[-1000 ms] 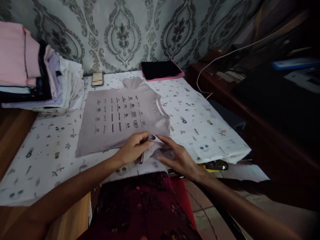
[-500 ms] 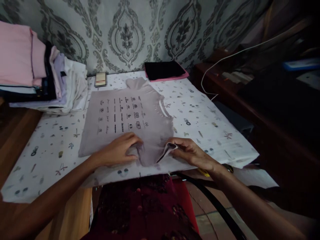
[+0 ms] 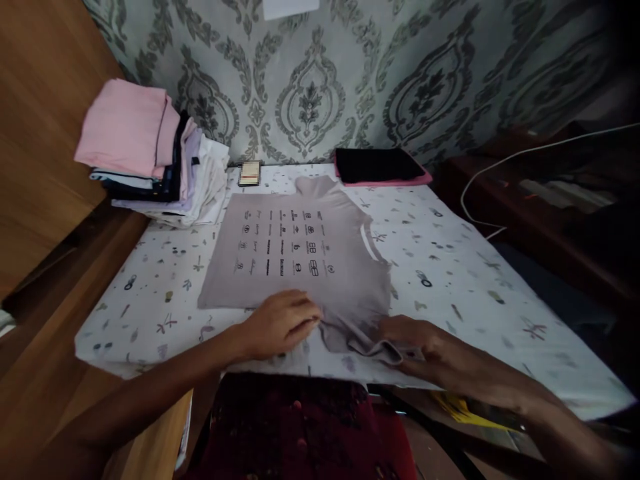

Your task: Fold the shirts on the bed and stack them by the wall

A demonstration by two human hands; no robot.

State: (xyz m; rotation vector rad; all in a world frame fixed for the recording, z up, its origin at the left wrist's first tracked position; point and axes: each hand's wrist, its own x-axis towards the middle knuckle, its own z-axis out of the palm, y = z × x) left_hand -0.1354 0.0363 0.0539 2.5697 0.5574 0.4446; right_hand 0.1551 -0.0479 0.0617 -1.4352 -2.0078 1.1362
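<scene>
A grey-mauve T-shirt (image 3: 295,267) with rows of small dark printed logos lies spread on the table, its neck opening toward the right. My left hand (image 3: 285,323) is closed, its fingertips pinching the shirt's near edge where the sleeve meets the body. At the near sleeve's opening, my right hand (image 3: 420,343) grips the cloth between thumb and fingers. Between both hands the sleeve (image 3: 357,337) is bunched in folds. The far sleeve (image 3: 317,187) lies loosely toward the wall.
A stack of folded clothes (image 3: 130,133), pink on top, stands at the back left. A small framed card (image 3: 250,173) lies beside it. Folded black cloth (image 3: 375,165) rests on pink at the back. A white cable (image 3: 500,160) runs on the right. Patterned cloth covers the table (image 3: 475,267).
My left hand's fingers have closed from a spread pose onto the shirt edge. The sleeve opening, which gaped before, is now folded lower in my right hand. The camera view has shifted left.
</scene>
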